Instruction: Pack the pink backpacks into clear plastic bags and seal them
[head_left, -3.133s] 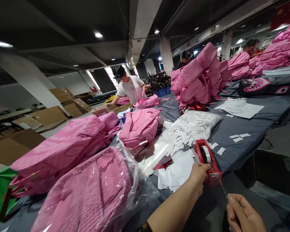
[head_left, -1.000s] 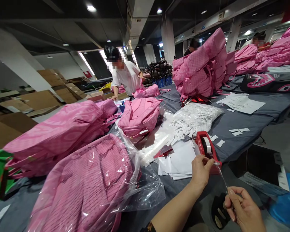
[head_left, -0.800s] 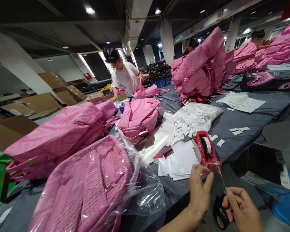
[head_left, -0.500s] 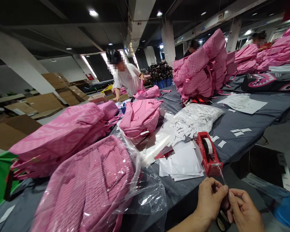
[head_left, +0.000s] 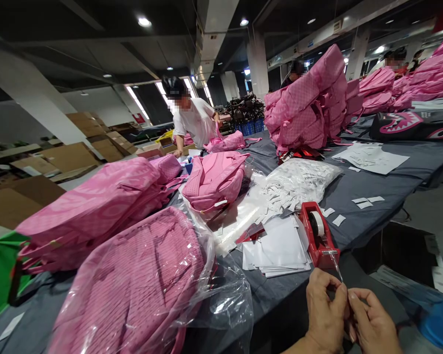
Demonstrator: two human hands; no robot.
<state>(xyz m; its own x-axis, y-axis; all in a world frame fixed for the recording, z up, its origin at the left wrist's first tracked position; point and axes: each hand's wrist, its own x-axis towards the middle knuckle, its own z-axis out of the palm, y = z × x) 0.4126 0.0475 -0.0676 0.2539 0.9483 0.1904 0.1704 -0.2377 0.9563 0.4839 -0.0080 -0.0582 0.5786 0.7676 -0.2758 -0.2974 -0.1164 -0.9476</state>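
My left hand point(head_left: 325, 310) and my right hand point(head_left: 372, 325) meet at the bottom right, fingers pinched together on the end of a strip of clear tape point(head_left: 336, 268). The strip runs up to the red tape dispenser point(head_left: 318, 235) at the table's near edge. Left of the hands lies a pink backpack in a clear plastic bag point(head_left: 140, 285). A stack of white paper sheets point(head_left: 278, 248) lies beside the dispenser.
More pink backpacks point(head_left: 92, 211) cover the grey table point(head_left: 372, 187), with a tall pile point(head_left: 306, 103) farther back and a clear bag of white tags point(head_left: 299, 182). A person in a white shirt point(head_left: 195, 125) handles a backpack across the table. Cardboard boxes point(head_left: 66, 157) stand left.
My left hand left the dispenser and came down to join my right hand on the pulled-out tape strip. The strip is shorter between the dispenser and the hands.
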